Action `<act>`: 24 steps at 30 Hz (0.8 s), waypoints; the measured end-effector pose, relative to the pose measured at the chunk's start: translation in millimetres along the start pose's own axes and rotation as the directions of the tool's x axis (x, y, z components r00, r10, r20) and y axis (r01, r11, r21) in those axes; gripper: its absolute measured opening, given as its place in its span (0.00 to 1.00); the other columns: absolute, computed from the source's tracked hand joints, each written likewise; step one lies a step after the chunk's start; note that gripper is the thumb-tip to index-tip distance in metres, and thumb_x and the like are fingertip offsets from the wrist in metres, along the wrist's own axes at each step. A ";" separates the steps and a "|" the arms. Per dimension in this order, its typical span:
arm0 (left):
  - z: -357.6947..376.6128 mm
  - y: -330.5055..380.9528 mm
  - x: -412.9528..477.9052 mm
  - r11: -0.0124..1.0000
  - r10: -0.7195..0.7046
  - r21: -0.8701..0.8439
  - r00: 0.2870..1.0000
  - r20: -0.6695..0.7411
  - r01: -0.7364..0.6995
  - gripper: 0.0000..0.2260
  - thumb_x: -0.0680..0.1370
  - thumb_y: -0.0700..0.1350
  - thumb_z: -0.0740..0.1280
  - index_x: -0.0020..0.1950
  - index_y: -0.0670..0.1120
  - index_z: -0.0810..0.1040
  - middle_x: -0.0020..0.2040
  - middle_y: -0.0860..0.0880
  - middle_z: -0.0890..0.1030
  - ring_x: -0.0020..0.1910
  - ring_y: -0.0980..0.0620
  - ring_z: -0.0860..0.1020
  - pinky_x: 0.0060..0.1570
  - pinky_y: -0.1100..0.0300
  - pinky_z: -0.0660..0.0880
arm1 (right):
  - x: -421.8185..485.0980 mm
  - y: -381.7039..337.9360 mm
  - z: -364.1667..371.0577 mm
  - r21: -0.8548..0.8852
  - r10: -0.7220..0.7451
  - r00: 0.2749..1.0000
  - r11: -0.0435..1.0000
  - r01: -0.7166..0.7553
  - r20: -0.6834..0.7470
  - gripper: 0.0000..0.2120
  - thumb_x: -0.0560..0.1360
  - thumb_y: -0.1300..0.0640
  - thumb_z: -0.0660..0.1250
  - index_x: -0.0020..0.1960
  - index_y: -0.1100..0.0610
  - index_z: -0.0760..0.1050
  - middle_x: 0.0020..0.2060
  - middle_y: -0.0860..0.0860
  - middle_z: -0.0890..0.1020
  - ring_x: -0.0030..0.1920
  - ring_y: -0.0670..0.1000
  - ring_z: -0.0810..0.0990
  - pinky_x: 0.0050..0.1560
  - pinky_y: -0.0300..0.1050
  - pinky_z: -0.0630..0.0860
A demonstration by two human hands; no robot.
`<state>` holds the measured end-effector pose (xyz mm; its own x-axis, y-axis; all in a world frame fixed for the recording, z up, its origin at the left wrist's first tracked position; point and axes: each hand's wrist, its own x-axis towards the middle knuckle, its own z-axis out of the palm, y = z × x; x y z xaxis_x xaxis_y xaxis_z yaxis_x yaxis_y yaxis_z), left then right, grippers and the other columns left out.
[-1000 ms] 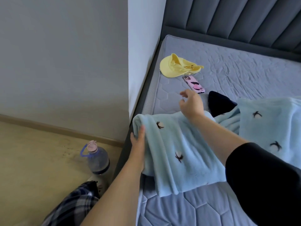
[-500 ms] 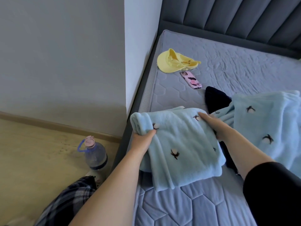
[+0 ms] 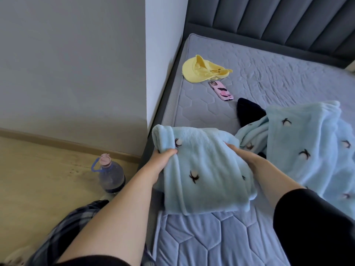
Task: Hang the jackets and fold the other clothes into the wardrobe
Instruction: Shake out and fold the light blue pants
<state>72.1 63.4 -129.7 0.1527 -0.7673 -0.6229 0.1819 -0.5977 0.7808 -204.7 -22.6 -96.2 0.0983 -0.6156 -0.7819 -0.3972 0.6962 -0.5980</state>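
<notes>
A folded light-blue garment (image 3: 203,169) is gripped by the left hand (image 3: 161,160) and right hand (image 3: 244,158); behind lie a dark garment (image 3: 247,112), possibly trousers, a phone (image 3: 221,90) and a yellow cap (image 3: 201,70).

Both hands (image 3: 163,160) grip folded blue garment (image 3: 201,169) (on mattress (image 3: 211,237) edge).

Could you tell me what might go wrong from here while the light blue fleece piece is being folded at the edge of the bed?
1. The folded fleece piece overhangs the mattress edge; if the left hand lets go, it may slide to the floor beside the water bottle.
2. Its far end meets the second fleece garment by the right hand; lifting could drag that along.
</notes>
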 end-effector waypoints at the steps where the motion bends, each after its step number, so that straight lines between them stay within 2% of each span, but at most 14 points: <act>1: -1.5 3.9 -1.8 0.998 0.062 0.022 0.997 -0.040 -0.062 0.27 0.71 0.53 0.72 0.68 0.48 0.70 0.54 0.47 0.80 0.48 0.48 0.80 0.42 0.57 0.76 | -5.0 12.8 8.3 0.078 -0.013 1.000 0.997 0.014 -0.009 0.27 0.52 0.29 0.76 0.39 0.49 0.85 0.42 0.52 0.86 0.40 0.54 0.85 0.31 0.47 0.80; 3: -5.3 13.9 -8.4 0.966 0.228 0.150 0.967 -0.112 -0.211 0.25 0.70 0.54 0.72 0.65 0.51 0.72 0.56 0.49 0.80 0.48 0.51 0.79 0.42 0.58 0.75 | -13.2 40.5 29.1 0.249 -0.071 0.995 0.965 0.085 -0.064 0.22 0.60 0.31 0.74 0.39 0.49 0.85 0.42 0.53 0.86 0.39 0.52 0.86 0.32 0.45 0.80; 5: -9.5 23.1 -15.8 0.849 0.423 0.403 0.897 -0.129 -0.342 0.28 0.71 0.56 0.70 0.70 0.53 0.68 0.62 0.52 0.77 0.55 0.51 0.77 0.51 0.55 0.74 | -18.7 68.8 53.4 0.330 -0.141 0.980 0.926 0.181 -0.142 0.20 0.72 0.34 0.64 0.46 0.50 0.82 0.45 0.52 0.84 0.41 0.51 0.85 0.37 0.46 0.79; 7: -11.4 29.0 -24.4 0.610 0.615 0.684 0.783 -0.089 -0.401 0.31 0.75 0.52 0.67 0.76 0.50 0.61 0.71 0.49 0.69 0.68 0.47 0.68 0.65 0.49 0.68 | -23.2 94.7 80.1 0.402 -0.181 0.959 0.879 0.256 -0.217 0.21 0.77 0.37 0.57 0.54 0.52 0.77 0.52 0.54 0.83 0.49 0.54 0.83 0.48 0.52 0.79; 9: -6.5 28.6 -37.4 0.332 0.746 0.863 0.666 0.007 -0.381 0.29 0.77 0.49 0.64 0.77 0.47 0.58 0.74 0.48 0.64 0.72 0.46 0.61 0.70 0.45 0.61 | -27.9 115.4 106.7 0.498 -0.172 0.942 0.814 0.300 -0.287 0.21 0.79 0.39 0.56 0.57 0.53 0.75 0.58 0.55 0.81 0.55 0.56 0.81 0.55 0.56 0.77; 10: -2.7 25.5 -43.3 0.240 0.757 0.902 0.651 0.058 -0.359 0.28 0.78 0.49 0.63 0.76 0.48 0.58 0.74 0.48 0.64 0.73 0.47 0.60 0.70 0.43 0.60 | -30.5 122.4 117.7 0.555 -0.172 0.942 0.772 0.310 -0.287 0.20 0.79 0.39 0.56 0.57 0.53 0.75 0.60 0.56 0.80 0.55 0.55 0.80 0.55 0.55 0.77; 12: 4.7 15.8 -52.9 0.152 0.687 0.939 0.716 0.124 -0.309 0.27 0.80 0.53 0.59 0.77 0.50 0.56 0.75 0.48 0.60 0.74 0.46 0.56 0.70 0.40 0.57 | -36.5 131.3 132.1 0.716 -0.231 0.961 0.645 0.268 -0.151 0.22 0.78 0.40 0.60 0.60 0.55 0.76 0.62 0.58 0.78 0.57 0.55 0.80 0.56 0.55 0.76; 14: 10.6 1.8 -58.1 0.106 0.569 0.956 0.805 0.169 -0.275 0.28 0.80 0.59 0.53 0.78 0.53 0.49 0.79 0.48 0.50 0.77 0.45 0.48 0.72 0.39 0.50 | -44.9 135.0 131.4 0.813 -0.339 0.940 0.560 0.157 0.051 0.25 0.77 0.40 0.63 0.66 0.55 0.75 0.63 0.59 0.77 0.63 0.59 0.77 0.61 0.59 0.73; 15: 14.4 -6.6 -60.0 0.065 0.531 0.958 0.822 0.204 -0.280 0.29 0.80 0.61 0.50 0.78 0.55 0.46 0.79 0.49 0.44 0.77 0.45 0.43 0.73 0.38 0.47 | -48.5 135.1 125.4 0.793 -0.359 0.928 0.591 0.147 0.096 0.26 0.77 0.40 0.64 0.68 0.55 0.73 0.64 0.59 0.77 0.65 0.60 0.75 0.64 0.60 0.71; 17: 23.8 -25.3 -63.2 -0.024 0.515 0.947 0.808 0.285 -0.319 0.29 0.80 0.63 0.46 0.78 0.57 0.42 0.79 0.51 0.38 0.77 0.45 0.37 0.72 0.38 0.42 | -48.6 136.2 111.9 0.653 -0.378 0.926 0.707 0.273 0.021 0.27 0.76 0.41 0.66 0.69 0.54 0.71 0.62 0.56 0.79 0.63 0.57 0.77 0.63 0.59 0.73; 18: 29.1 -34.3 -64.3 -0.052 0.516 0.940 0.797 0.313 -0.336 0.29 0.80 0.63 0.45 0.78 0.57 0.41 0.78 0.51 0.37 0.77 0.46 0.36 0.72 0.38 0.40 | -48.6 135.5 105.5 0.556 -0.385 0.919 0.747 0.363 -0.083 0.26 0.75 0.42 0.67 0.68 0.53 0.71 0.60 0.54 0.80 0.61 0.56 0.79 0.59 0.58 0.76; 20: 37.4 -47.4 -63.7 -0.068 0.523 0.942 0.792 0.314 -0.328 0.28 0.80 0.62 0.43 0.78 0.57 0.40 0.78 0.51 0.37 0.76 0.46 0.36 0.72 0.39 0.39 | -49.9 132.7 94.5 0.329 -0.434 0.831 0.773 0.542 -0.349 0.20 0.75 0.47 0.69 0.64 0.53 0.74 0.55 0.52 0.83 0.55 0.54 0.82 0.50 0.57 0.80; 22: 39.7 -53.6 -61.0 -0.056 0.547 0.953 0.790 0.279 -0.298 0.27 0.80 0.61 0.42 0.78 0.56 0.41 0.79 0.50 0.38 0.77 0.46 0.36 0.72 0.40 0.39 | -52.9 129.1 87.0 0.192 -0.483 0.753 0.770 0.608 -0.448 0.11 0.75 0.50 0.70 0.56 0.52 0.77 0.49 0.49 0.84 0.49 0.48 0.83 0.40 0.43 0.80; 24: 38.0 -56.3 -59.7 -0.056 0.566 0.958 0.781 0.264 -0.282 0.28 0.79 0.61 0.39 0.78 0.56 0.41 0.79 0.50 0.38 0.77 0.46 0.37 0.72 0.39 0.39 | -56.6 124.6 80.6 0.076 -0.510 0.707 0.783 0.617 -0.490 0.04 0.74 0.51 0.70 0.49 0.48 0.78 0.43 0.43 0.84 0.44 0.40 0.82 0.35 0.29 0.75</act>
<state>15.9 134.0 -134.6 -0.0340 -0.9989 -0.0324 -0.9836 0.0277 0.1783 -186.2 128.7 -140.6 -0.1746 -0.9712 -0.1619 -0.1807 0.1932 -0.9644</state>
